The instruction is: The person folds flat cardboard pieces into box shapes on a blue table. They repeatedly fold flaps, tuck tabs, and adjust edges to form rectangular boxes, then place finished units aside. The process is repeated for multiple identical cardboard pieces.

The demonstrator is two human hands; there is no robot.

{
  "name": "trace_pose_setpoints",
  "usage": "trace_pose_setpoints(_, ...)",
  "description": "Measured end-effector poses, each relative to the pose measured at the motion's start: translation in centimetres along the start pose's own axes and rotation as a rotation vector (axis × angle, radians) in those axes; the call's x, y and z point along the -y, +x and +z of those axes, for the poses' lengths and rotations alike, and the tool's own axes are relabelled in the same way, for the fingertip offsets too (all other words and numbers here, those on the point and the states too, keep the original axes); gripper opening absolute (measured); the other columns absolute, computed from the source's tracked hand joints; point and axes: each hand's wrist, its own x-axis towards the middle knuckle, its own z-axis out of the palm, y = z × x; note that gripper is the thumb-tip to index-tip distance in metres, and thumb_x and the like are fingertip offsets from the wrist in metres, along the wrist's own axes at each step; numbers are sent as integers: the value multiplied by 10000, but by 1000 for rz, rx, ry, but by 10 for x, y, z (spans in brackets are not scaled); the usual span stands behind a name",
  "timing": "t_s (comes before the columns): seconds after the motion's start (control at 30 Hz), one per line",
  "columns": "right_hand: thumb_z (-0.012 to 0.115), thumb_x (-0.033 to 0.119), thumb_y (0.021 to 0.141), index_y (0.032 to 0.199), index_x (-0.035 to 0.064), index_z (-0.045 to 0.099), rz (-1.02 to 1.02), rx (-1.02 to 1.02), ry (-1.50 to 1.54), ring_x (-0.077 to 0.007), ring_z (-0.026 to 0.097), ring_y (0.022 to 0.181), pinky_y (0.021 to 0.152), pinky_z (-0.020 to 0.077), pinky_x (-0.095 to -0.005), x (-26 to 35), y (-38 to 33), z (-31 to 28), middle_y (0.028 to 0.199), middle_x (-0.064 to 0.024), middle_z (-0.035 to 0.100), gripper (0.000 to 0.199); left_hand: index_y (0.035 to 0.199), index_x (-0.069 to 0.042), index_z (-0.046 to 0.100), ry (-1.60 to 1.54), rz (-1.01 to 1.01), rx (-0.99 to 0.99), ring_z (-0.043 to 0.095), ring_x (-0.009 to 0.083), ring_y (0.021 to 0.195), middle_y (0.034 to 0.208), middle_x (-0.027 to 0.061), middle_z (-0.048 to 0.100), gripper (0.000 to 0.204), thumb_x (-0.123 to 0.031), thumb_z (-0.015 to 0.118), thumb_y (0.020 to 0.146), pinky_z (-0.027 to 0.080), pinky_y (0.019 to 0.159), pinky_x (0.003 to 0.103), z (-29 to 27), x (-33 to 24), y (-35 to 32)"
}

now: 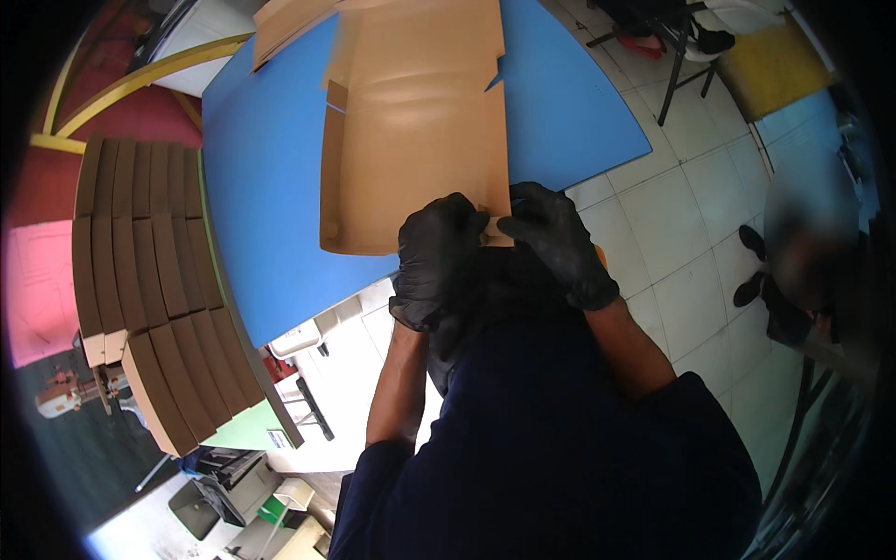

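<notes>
A brown cardboard box [420,140], partly folded, lies on the blue table [271,187], its lid panel stretched out flat toward the far edge. Its near left corner stands folded up. Both my hands wear black gloves and meet at the near right corner. My left hand [439,247] is closed on the near wall, thumb toward the corner. Around the right side wall curls my right hand [555,238], its thumb and fingers pinching the corner flap [495,227]. The fingertips partly hide the flap.
More flat cardboard [285,28] lies at the table's far left. Several folded brown boxes [159,243] stand in rows on a green-edged surface at the left. A person [812,243] is at the right, near a folding chair [686,47] and the tiled floor [644,205].
</notes>
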Motion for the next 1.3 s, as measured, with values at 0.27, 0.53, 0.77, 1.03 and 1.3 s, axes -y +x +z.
trace_pose_setpoints(0.27, 728, 116, 886, 1236, -14, 648, 84, -77, 129, -92, 622, 711, 683, 490, -280, 28, -15, 4, 813, -56, 710, 382, 852, -36, 670, 108, 21, 28, 679, 387, 794, 810, 176, 681, 101, -136, 665, 871, 516, 706, 452, 7, 4, -2)
trace_pose_setpoints(0.53, 723, 85, 900, 1301, -41, 597, 107, -93, 252, -84, 626, 725, 688, 508, -257, 14, -6, 15, 847, -63, 710, 439, 845, -13, 595, 24, -72, 45, 606, 375, 751, 801, 172, 564, 90, -87, 609, 894, 473, 679, 436, 10, 10, -3)
trace_pose_setpoints(0.77, 710, 78, 897, 1298, -35, 607, 112, -97, 344, -85, 635, 787, 713, 512, -256, 11, -7, 14, 879, -74, 720, 429, 859, -19, 627, 5, -65, 38, 638, 397, 772, 805, 193, 628, 115, -123, 630, 907, 488, 683, 450, 5, 9, -2)
trace_pose_setpoints(1.03, 710, 16, 878, 1234, -57, 598, 169, -150, 234, -94, 637, 755, 650, 526, -252, 30, -4, 16, 880, -57, 690, 380, 903, -1, 662, -211, -132, 28, 671, 391, 806, 829, 194, 675, 142, -141, 644, 918, 517, 727, 431, 1, -1, 3)
trace_pose_setpoints(1.3, 719, 81, 906, 1257, -35, 605, 13, -73, 98, -102, 674, 763, 664, 522, -253, 23, 3, 15, 888, -90, 725, 386, 994, 34, 697, -256, -98, 151, 712, 328, 828, 884, 197, 715, 171, -89, 665, 879, 540, 774, 383, -13, -1, 10)
